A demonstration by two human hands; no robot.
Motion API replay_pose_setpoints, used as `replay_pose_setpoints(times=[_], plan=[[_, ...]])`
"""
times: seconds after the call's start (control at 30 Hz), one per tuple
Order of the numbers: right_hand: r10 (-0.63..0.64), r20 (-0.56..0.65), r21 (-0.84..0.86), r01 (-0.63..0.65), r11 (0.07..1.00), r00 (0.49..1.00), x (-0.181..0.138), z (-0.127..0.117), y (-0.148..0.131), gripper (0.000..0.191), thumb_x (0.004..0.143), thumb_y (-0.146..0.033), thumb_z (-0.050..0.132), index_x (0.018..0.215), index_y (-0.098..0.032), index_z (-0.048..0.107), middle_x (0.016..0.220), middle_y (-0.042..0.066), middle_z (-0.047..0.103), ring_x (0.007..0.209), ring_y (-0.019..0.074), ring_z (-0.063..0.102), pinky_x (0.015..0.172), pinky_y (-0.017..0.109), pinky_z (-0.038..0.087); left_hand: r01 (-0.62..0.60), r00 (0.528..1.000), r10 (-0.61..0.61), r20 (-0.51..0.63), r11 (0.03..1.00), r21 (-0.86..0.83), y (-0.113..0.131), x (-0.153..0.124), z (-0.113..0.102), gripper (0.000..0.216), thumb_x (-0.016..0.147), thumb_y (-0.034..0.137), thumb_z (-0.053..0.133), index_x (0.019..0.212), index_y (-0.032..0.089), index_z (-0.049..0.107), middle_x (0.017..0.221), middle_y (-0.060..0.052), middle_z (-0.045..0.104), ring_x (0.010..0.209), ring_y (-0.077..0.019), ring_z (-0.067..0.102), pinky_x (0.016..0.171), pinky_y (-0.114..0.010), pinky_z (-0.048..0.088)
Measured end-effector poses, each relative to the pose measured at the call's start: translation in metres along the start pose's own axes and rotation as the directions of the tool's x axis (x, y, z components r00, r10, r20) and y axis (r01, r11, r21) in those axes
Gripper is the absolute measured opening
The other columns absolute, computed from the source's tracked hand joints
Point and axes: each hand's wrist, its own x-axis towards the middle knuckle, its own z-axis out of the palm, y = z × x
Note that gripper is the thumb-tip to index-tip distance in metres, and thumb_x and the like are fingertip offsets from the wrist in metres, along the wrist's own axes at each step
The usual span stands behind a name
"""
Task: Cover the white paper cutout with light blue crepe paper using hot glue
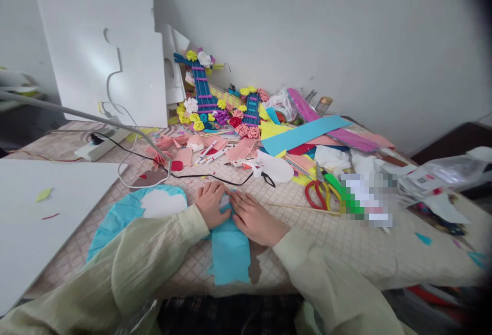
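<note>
A light-blue crepe paper strip [230, 255] hangs toward the table's front edge, its upper end between my two hands. My left hand [212, 206] is closed, with thumb and fingers pinching the strip's top. From the other side my right hand [257, 217] bends over the same paper, its fingers pressed together at the strip's upper edge. What lies under the fingertips is hidden. Left of my hands, partly behind my left sleeve, rests a rounded shape covered in blue crepe paper [115, 217], with a white patch [163, 203] on it.
Scissors [319, 194] and a thin wooden stick [303, 208] lie to the right. A hot glue gun [263, 166] with a black cord sits ahead. Guitar-shaped paper flower crafts [205, 91] lean at the back. A white board [49, 212] covers the left; a power strip [102, 143] stands behind it.
</note>
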Motion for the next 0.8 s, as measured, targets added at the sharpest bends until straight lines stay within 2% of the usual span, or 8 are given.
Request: replay_pose_setpoints(times=[0.27,0.43,0.57,0.67,0.8], plan=[[0.043,0.021,0.101,-0.045,0.994,0.999,0.0,0.001,0.008,0.048,0.091,-0.029,0.027,0.133,-0.007,0.033,0.14,0.014,0.029,0.131,0.0198,0.023,0.108,0.041,0.025,0.036,0.996,-0.036,0.076,0.999,-0.006,0.0,0.004,0.001,0.035,0.062,0.028,0.056,0.095,0.018,0.053,0.1,-0.007,0.055,0.095,-0.0275,0.049,0.076,-0.043,0.038],[0.025,-0.014,-0.044,-0.026,0.999,1.0,0.002,0.009,0.007,0.047,0.091,-0.029,0.027,0.131,-0.005,0.036,0.138,0.015,0.033,0.131,0.0219,0.024,0.108,0.042,0.025,-0.002,0.997,0.002,0.081,1.0,0.01,-0.006,-0.002,-0.006,0.043,0.064,0.031,0.057,0.104,0.016,0.052,0.102,-0.01,0.057,0.095,-0.0294,0.05,0.075,-0.046,0.039],[0.004,-0.018,-0.143,-0.006,0.99,1.0,0.001,0.01,0.005,0.048,0.092,-0.032,0.026,0.13,-0.006,0.037,0.138,0.015,0.033,0.131,0.0222,0.025,0.107,0.042,0.026,-0.089,0.993,0.088,0.075,0.996,0.013,-0.024,-0.037,-0.019,0.038,0.072,0.026,0.05,0.11,0.022,0.053,0.109,-0.006,0.059,0.1,-0.0272,0.051,0.081,-0.047,0.039],[0.001,-0.012,-0.163,-0.003,0.987,1.0,0.001,0.009,0.005,0.05,0.091,-0.035,0.026,0.13,-0.005,0.036,0.138,0.016,0.032,0.131,0.0235,0.024,0.107,0.042,0.025,-0.134,0.99,0.133,0.053,0.991,0.012,-0.037,-0.076,-0.025,0.042,0.078,0.024,0.044,0.12,0.02,0.047,0.122,-0.007,0.054,0.112,-0.0255,0.046,0.089,-0.044,0.038],[-0.005,-0.005,-0.168,0.004,0.986,1.0,0.002,0.009,0.004,0.047,0.09,-0.029,0.029,0.129,-0.004,0.038,0.137,0.017,0.033,0.13,0.0236,0.026,0.107,0.042,0.024,-0.174,0.984,0.174,-0.032,0.985,0.013,-0.039,-0.11,-0.026,0.044,0.081,0.024,0.04,0.125,0.019,0.042,0.128,-0.007,0.05,0.117,-0.0263,0.043,0.097,-0.044,0.035]])
